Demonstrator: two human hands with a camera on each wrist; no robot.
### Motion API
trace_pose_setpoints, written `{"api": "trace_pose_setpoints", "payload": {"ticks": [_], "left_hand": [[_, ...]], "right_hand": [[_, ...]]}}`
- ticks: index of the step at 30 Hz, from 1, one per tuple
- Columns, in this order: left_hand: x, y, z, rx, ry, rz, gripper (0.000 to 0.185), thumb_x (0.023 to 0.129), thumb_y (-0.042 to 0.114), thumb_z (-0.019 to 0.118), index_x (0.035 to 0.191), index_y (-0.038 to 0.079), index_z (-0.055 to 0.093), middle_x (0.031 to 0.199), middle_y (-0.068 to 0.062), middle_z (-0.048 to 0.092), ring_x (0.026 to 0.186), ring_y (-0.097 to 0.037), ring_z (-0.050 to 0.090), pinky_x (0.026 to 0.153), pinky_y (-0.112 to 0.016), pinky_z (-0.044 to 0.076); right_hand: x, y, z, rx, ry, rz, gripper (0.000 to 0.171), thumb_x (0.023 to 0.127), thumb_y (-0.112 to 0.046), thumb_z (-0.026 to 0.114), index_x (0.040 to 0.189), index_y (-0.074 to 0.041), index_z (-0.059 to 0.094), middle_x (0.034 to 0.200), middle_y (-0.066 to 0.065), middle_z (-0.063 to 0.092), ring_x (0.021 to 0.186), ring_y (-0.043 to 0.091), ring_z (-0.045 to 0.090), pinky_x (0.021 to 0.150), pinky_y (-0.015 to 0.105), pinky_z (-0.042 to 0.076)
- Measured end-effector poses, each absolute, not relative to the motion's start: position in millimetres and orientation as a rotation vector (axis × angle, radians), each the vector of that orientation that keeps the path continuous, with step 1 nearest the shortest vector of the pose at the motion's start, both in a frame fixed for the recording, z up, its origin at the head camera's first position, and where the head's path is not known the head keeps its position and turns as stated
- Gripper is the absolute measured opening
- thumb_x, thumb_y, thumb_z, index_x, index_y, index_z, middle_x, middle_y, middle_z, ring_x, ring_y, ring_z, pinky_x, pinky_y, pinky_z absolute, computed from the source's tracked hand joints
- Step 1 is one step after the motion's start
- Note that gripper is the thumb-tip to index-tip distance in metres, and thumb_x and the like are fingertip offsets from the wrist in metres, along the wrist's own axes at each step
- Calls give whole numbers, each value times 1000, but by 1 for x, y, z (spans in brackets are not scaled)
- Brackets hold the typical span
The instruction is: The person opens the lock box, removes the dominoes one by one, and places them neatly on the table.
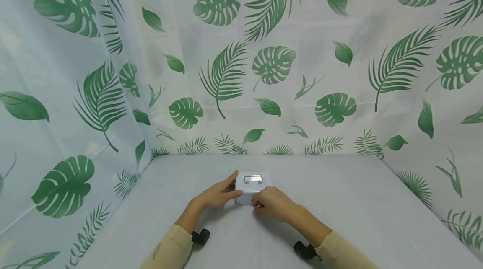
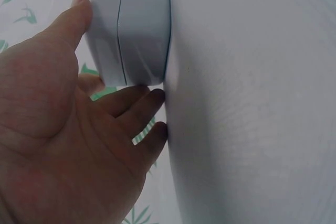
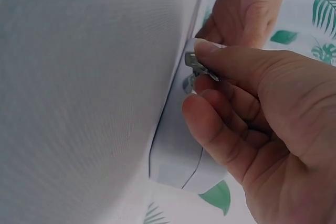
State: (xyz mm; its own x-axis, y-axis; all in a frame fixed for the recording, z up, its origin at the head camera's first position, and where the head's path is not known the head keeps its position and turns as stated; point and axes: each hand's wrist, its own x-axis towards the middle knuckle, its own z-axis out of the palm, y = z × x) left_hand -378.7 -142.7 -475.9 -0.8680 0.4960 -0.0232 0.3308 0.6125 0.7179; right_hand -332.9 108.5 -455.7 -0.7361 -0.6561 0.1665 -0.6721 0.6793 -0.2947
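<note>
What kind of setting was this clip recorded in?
Probably a makeshift recording booth: leaf-print curtains wall in a cloth-covered table, which bears one small white box held by both hands.

Both forearms are extended forward and angled inward, so that the hands are brought close together ahead of the body. The left hand [image 1: 218, 195] is held open, its palm turned toward the right and its fingers [image 2: 137, 99] kept nearly straight, with the thumb raised apart from them. The right hand [image 1: 274, 204] is curled, its thumb pressed down against the bent index finger in a pinch, and the remaining fingers [image 3: 207, 124] are folded beneath.
</note>
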Motion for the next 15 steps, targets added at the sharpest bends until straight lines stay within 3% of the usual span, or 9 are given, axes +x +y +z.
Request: {"api": "trace_pose_setpoints", "payload": {"ticks": [15], "left_hand": [[-380,-143,-478,682,2613,1103,86,101,61,57,168,31,13,167,-7,38,156,-28,36,125,-58,28]], "right_hand": [[-332,109,-455,1112,-2808,549,6,87,-13,83,85,-11,79,72,-9,70,59,-1,51,57,17,47]]}}
